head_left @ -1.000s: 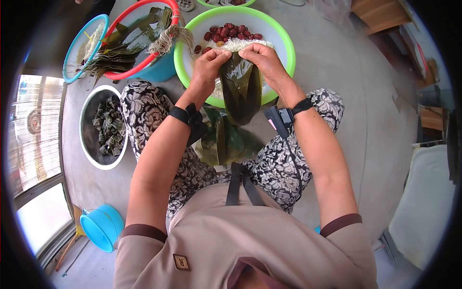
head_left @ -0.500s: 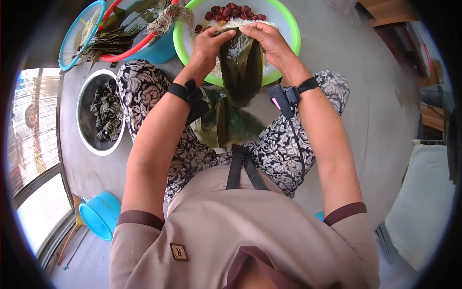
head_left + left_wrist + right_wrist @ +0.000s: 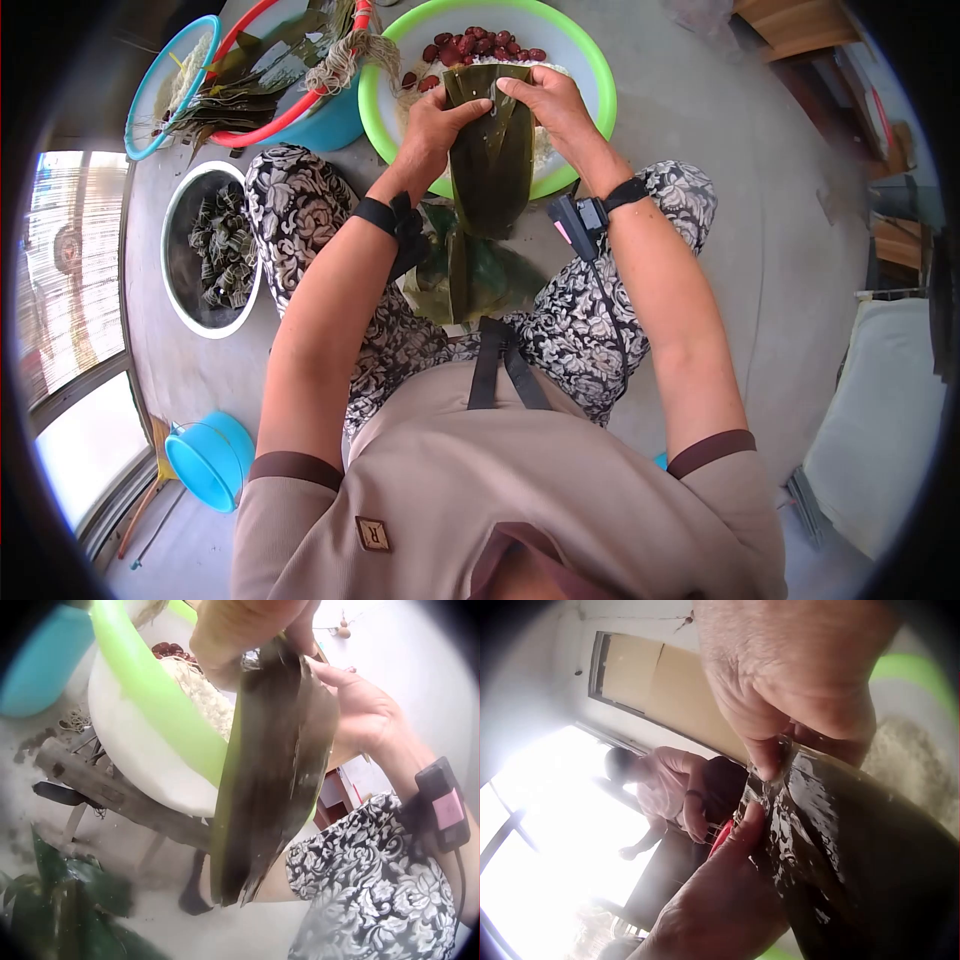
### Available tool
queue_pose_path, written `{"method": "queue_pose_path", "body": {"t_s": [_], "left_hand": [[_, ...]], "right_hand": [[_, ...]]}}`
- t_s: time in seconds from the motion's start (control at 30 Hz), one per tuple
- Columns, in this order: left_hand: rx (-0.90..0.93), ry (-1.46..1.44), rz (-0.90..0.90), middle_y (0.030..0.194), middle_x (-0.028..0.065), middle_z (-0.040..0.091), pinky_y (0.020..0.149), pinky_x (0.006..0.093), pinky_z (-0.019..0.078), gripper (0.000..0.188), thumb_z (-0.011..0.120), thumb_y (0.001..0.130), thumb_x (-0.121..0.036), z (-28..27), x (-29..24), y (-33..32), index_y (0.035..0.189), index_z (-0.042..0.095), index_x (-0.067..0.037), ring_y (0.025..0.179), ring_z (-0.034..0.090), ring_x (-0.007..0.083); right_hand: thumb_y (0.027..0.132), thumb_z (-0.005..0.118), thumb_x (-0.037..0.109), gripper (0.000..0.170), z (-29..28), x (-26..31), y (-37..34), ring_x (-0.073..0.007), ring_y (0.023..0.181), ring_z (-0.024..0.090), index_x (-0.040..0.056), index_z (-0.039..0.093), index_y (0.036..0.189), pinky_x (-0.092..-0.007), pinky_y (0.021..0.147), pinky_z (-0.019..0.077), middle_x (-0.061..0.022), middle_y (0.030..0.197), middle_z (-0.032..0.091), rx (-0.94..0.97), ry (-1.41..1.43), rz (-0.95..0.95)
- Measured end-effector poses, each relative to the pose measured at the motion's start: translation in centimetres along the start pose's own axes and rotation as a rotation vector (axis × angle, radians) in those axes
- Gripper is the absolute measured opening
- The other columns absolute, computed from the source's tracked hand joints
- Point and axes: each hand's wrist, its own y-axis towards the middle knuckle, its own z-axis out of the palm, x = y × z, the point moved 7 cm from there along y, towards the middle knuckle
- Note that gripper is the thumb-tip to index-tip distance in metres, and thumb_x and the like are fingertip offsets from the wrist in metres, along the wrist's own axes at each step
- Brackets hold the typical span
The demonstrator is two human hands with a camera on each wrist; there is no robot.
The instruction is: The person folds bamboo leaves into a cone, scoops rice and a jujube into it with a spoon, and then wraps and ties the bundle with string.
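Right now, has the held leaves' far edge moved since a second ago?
Yes: judged against the green-rimmed basin in the head view, the held leaves' far edge has shifted forward, toward the red dates.

In the head view, daylight glowed through the slatted blind at the left and spread evenly over the grey floor, while fisheye curvature bent the outer parts and black vignetting swallowed the corners. The left wrist view looked pale and hazy, its folded leaf dark and soft in detail. In the right wrist view, a glaring window burned out to white behind a backlit person, and white glints streaked the leaf beside out-of-focus rice.
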Motion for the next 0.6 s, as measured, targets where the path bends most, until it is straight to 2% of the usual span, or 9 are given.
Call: {"method": "queue_pose_path", "body": {"t_s": [0.03, 0.1, 0.17, 0.23, 0.27, 0.37, 0.4, 0.53, 0.6], "left_hand": [[0.002, 0.002, 0.006, 0.094, 0.006, 0.069, 0.075, 0.028, 0.054, 0.027, 0.075, 0.081, -0.007, 0.1, 0.0, -0.1, 0.104, 0.064, -0.001, 0.081, 0.066, 0.014], [-0.038, 0.03, 0.117, 0.094, 0.0057, 0.069, 0.073, 0.0271, 0.0542, 0.025, 0.074, 0.081, -0.006, 0.2, -0.7, -0.3, 0.104, 0.064, -0.001, 0.08, 0.066, 0.0134], [-0.032, 0.069, 0.179, 0.092, 0.0052, 0.069, 0.072, 0.0264, 0.054, 0.025, 0.074, 0.082, -0.006, 0.6, -0.9, -0.5, 0.104, 0.064, 0.0, 0.08, 0.065, 0.0119], [-0.097, 0.255, 0.309, 0.092, 0.0045, 0.07, 0.072, 0.0261, 0.0534, 0.026, 0.073, 0.082, -0.006, 0.8, -1.6, -0.8, 0.105, 0.064, 0.0, 0.08, 0.065, 0.0109], [-0.114, 0.314, 0.367, 0.091, 0.0056, 0.07, 0.073, 0.0272, 0.0531, 0.028, 0.072, 0.08, -0.006, 1.0, -1.9, -0.9, 0.106, 0.063, 0.001, 0.081, 0.065, 0.0112], [-0.19, 0.472, 0.461, 0.09, 0.0075, 0.07, 0.074, 0.0291, 0.0531, 0.029, 0.071, 0.079, -0.005, 1.7, -2.9, -2.0, 0.106, 0.062, 0.001, 0.081, 0.066, 0.0128], [-0.226, 0.51, 0.47, 0.089, 0.0102, 0.07, 0.074, 0.0308, 0.053, 0.03, 0.07, 0.078, -0.004, 1.9, -3.4, -2.4, 0.106, 0.06, 0.0, 0.081, 0.067, 0.0146], [-0.282, 0.576, 0.482, 0.088, 0.0113, 0.07, 0.073, 0.0318, 0.0527, 0.03, 0.07, 0.078, -0.004, 2.0, -3.7, -2.8, 0.107, 0.06, -0.001, 0.081, 0.067, 0.0168], [-0.301, 0.54, 0.478, 0.089, 0.0126, 0.069, 0.073, 0.0331, 0.0523, 0.032, 0.069, 0.078, -0.003, 1.6, -3.5, -2.6, 0.108, 0.058, -0.001, 0.082, 0.067, 0.0186]], "right_hand": [[0.083, 0.071, 0.017, 0.02, -0.1, -0.4, 0.3, -0.0106, 0.07, 0.059, 0.0005, 0.064, 0.09, -0.0279, 0.062, 0.0468, -0.0036, 0.081, 0.065, 0.0, 0.0, -0.007], [0.078, 0.073, 0.021, 0.024, -0.5, 0.6, 0.6, -0.01, 0.067, 0.057, 0.0003, 0.063, 0.084, -0.0289, 0.06, 0.046, -0.0028, 0.075, 0.064, -0.065, -0.266, -0.161], [0.075, 0.073, 0.022, 0.025, -0.2, 1.1, 0.3, -0.014, 0.063, 0.057, 0.0005, 0.061, 0.081, -0.0317, 0.06, 0.0463, -0.0057, 0.069, 0.062, -0.115, -0.244, -0.222], [0.075, 0.072, 0.02, 0.024, -0.3, 2.9, -0.7, -0.0205, 0.062, 0.058, 0.001, 0.058, 0.08, -0.0347, 0.06, 0.0467, -0.0104, 0.068, 0.061, -0.258, -0.511, -0.335], [0.075, 0.071, 0.019, 0.025, 0.1, 3.4, -1.1, -0.0294, 0.065, 0.061, 0.0013, 0.056, 0.084, -0.0394, 0.061, 0.048, -0.015, 0.069, 0.06, -0.266, -0.575, -0.349], [0.078, 0.073, 0.016, 0.024, 1.1, 3.7, -1.4, -0.0234, 0.065, 0.063, 0.0021, 0.057, 0.09, -0.0363, 0.063, 0.0504, -0.0119, 0.071, 0.064, -0.31, -0.759, -0.424], [0.078, 0.072, 0.015, 0.025, 1.4, 3.9, -1.7, -0.0283, 0.066, 0.064, 0.0022, 0.054, 0.09, -0.0393, 0.064, 0.0506, -0.0138, 0.072, 0.064, -0.304, -0.741, -0.452], [0.078, 0.071, 0.014, 0.026, 2.0, 3.5, -1.6, -0.0332, 0.071, 0.066, 0.0014, 0.054, 0.093, -0.0416, 0.064, 0.0512, -0.0163, 0.076, 0.064, -0.222, -0.559, -0.41], [0.079, 0.07, 0.013, 0.025, 2.0, 1.8, -1.0, -0.0226, 0.067, 0.066, 0.0012, 0.055, 0.095, -0.0356, 0.06, 0.0524, -0.0119, 0.076, 0.065, -0.106, -0.279, -0.271]]}}
